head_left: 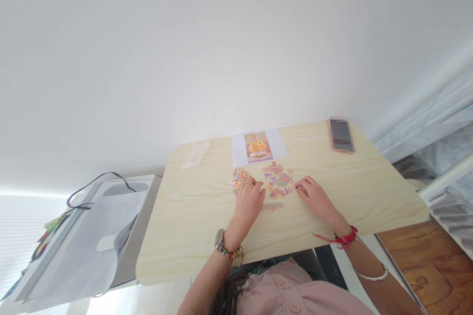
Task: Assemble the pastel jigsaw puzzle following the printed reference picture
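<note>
1. Your bench (192, 236) is a pale wood-grain top set against a white wall; it carries everything you are working with.
2. Beside the bench on your left stands a grey-white unit (111, 236) with a dark cable looped over its top; what it is cannot be made out.
3. A reference sheet (258, 147), white with an orange figure printed on it, lies flat at the far edge of the bench.
4. A phone (341, 135) lies near the far right corner, its face blurred.
5. A clear plastic bag (195, 154) lies flat at the far left; nothing can be seen inside it.
6. The loose puzzle pieces (278, 179), pink and multicoloured, are scattered between your hands, just in front of the sheet. A smaller cluster (238, 177) sits by your left fingertips.
7. Your left hand (249, 199) rests over the pieces, fingers curled downward; whether they pinch a piece is hidden.
8. Your right hand (314, 197) lies flat, fingers touching the pile's right edge; any grip is too small to tell.
</note>
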`<move>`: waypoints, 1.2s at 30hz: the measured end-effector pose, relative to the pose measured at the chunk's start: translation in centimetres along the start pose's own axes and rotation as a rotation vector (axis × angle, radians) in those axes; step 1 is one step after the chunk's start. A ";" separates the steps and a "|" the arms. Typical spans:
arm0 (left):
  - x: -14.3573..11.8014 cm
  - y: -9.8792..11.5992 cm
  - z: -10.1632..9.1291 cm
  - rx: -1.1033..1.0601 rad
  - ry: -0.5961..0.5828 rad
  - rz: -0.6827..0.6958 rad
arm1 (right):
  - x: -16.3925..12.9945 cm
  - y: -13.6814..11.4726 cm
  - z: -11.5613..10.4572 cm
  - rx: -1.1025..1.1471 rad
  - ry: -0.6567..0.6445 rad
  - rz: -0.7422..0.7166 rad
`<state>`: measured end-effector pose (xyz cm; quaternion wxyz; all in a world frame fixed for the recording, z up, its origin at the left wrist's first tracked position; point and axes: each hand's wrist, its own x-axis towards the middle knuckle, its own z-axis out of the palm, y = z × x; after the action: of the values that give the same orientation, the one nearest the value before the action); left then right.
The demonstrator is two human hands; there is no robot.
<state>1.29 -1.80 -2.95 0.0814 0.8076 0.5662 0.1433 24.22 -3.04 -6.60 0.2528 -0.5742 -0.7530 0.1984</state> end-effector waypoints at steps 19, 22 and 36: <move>3.1 -0.1 0.8 0.014 -0.091 -0.007 | 6.9 -2.6 -2.4 -0.099 -0.246 -0.121; 3.6 0.1 0.9 0.018 -0.096 -0.003 | 7.2 -3.0 -2.0 -0.121 -0.284 -0.105; 0.4 -0.7 0.6 -0.023 -0.057 -0.028 | 4.5 -2.3 -0.5 -0.260 -0.195 -0.232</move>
<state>1.00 -1.20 -3.66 0.1086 0.8025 0.5731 0.1257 21.84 0.68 -4.21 0.1235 -0.4894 -0.8544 0.1237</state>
